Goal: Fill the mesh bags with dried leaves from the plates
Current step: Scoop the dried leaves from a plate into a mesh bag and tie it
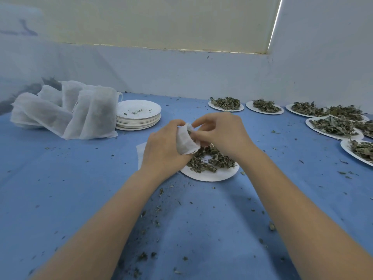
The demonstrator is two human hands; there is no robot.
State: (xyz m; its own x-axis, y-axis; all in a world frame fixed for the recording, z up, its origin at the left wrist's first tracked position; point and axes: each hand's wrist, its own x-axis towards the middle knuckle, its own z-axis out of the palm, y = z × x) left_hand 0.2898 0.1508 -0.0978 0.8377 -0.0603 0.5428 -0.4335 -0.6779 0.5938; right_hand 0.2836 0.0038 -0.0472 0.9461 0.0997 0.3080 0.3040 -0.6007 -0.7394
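The left hand (163,147) grips a small mesh bag (185,141) above the near plate (212,174) of dried leaves (210,160), the bag's long axis tilted, mouth up and away, closed end toward the plate. The right hand (220,131) pinches at the bag's mouth with curled fingers. Filled bags (66,112) lie far left beside a stack of plates (139,118).
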